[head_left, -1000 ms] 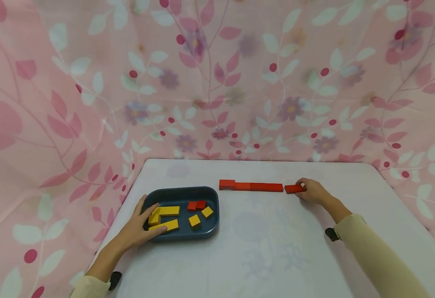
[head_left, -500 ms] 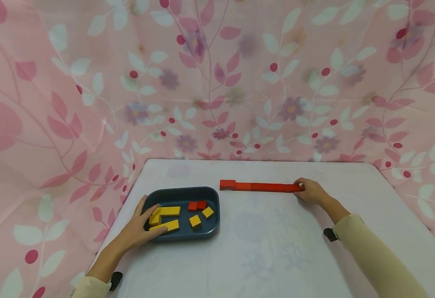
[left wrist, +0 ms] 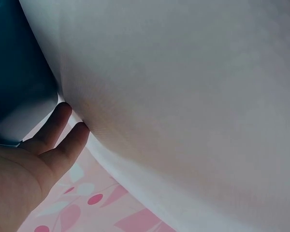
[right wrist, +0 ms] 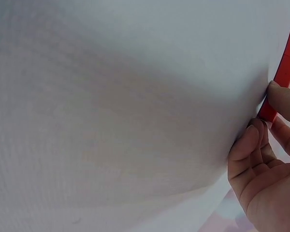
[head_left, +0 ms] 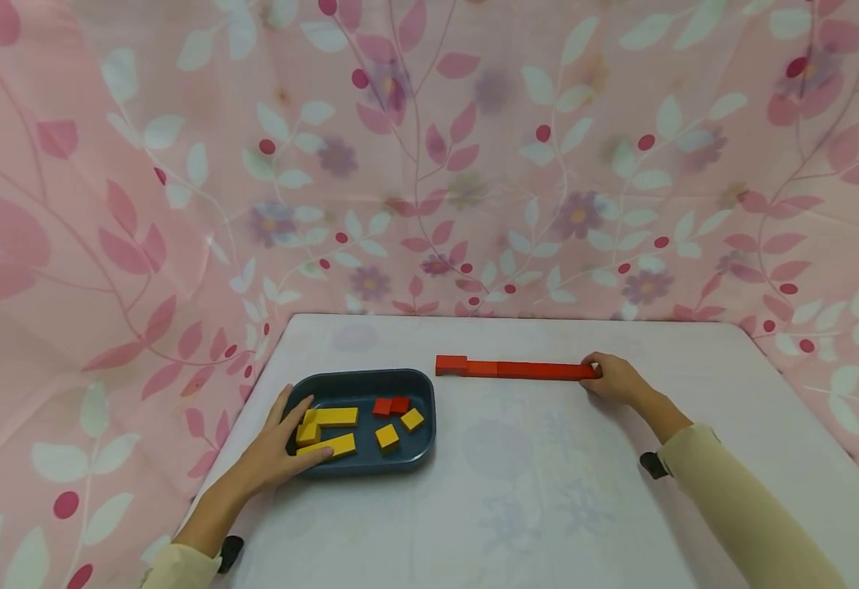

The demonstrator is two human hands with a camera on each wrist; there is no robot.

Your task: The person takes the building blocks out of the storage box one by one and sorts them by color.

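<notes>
Red block, pinched by right hand, has joined the row; left hand spread.

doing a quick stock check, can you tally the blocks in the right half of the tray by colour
Red blocks: 2
Yellow blocks: 2
Total: 4

The white table with faint printed patterns is carrying a dark blue tray on its left side and a row of red blocks toward its far edge.
</notes>
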